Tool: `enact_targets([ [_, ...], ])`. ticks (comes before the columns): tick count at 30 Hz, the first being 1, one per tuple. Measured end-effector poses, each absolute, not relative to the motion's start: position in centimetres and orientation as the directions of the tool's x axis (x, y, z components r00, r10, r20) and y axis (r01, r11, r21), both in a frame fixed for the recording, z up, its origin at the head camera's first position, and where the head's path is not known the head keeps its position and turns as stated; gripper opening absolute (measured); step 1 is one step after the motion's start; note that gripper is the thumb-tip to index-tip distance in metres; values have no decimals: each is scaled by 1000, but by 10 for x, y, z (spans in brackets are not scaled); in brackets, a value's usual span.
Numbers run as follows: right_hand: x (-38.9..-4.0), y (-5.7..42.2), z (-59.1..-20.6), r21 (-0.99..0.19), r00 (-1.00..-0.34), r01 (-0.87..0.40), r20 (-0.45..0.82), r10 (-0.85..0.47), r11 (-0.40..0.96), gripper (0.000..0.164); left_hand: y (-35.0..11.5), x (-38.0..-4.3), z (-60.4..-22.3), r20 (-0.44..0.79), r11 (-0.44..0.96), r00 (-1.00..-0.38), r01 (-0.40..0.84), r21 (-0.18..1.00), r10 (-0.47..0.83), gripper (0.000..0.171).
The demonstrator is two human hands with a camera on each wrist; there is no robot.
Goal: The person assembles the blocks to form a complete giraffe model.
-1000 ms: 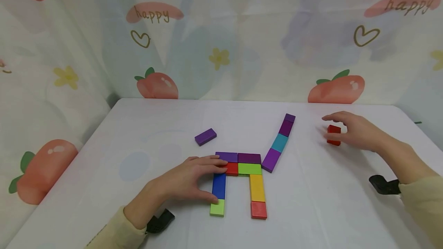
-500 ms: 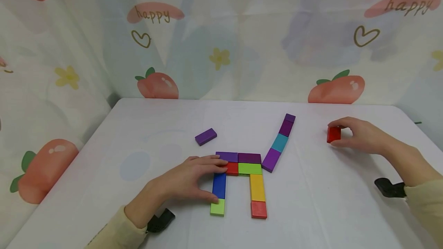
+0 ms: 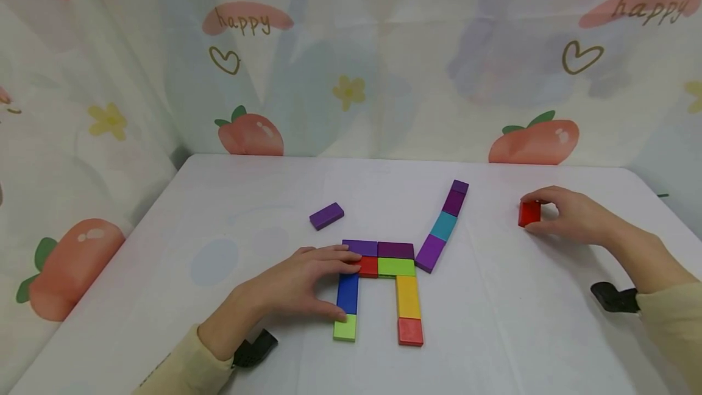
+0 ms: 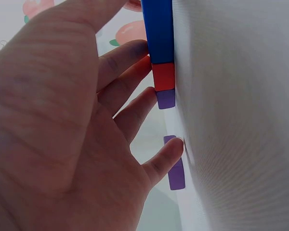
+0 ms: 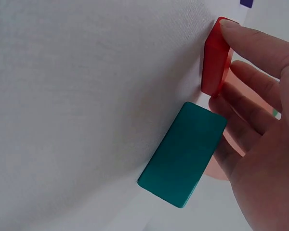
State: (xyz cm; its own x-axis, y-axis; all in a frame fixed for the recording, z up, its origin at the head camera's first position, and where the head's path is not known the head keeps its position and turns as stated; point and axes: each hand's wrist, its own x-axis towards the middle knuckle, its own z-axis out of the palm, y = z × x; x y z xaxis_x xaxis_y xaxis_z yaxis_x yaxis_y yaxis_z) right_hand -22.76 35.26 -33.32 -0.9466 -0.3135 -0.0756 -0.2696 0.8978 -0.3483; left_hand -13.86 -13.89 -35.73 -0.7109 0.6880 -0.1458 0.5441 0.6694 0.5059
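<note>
White-clothed table (image 3: 471, 334), fruit-print fabric backdrop (image 3: 417, 66) behind. Hands well apart. Right hand (image 3: 576, 217) pinches a solid red rectangular block (image 3: 529, 214) between thumb and fingers, table's right side; teal rectangular block (image 5: 183, 154) near that hand. Left hand (image 3: 296, 282) spread, fingertips on an arch of flat multicoloured rectangular blocks (image 3: 396, 267), thumb touching its lime-green end block (image 3: 344, 329). Slanted purple-and-teal block row (image 3: 443, 226) at arch's far right corner, contact unclear. Lone purple rectangular block (image 3: 326, 216) beyond arch.

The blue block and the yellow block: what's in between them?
Only bare white tabletop lies between the blue block and the yellow block, as the head view shows.
</note>
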Motion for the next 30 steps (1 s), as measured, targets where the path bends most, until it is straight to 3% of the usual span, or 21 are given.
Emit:
enact_targets([
  [30, -220, 319, -333, -374, -934, -331, 3, -356, 866, 55, -138, -138, -356, -153, 675, -716, 533, 511, 681, 75],
])
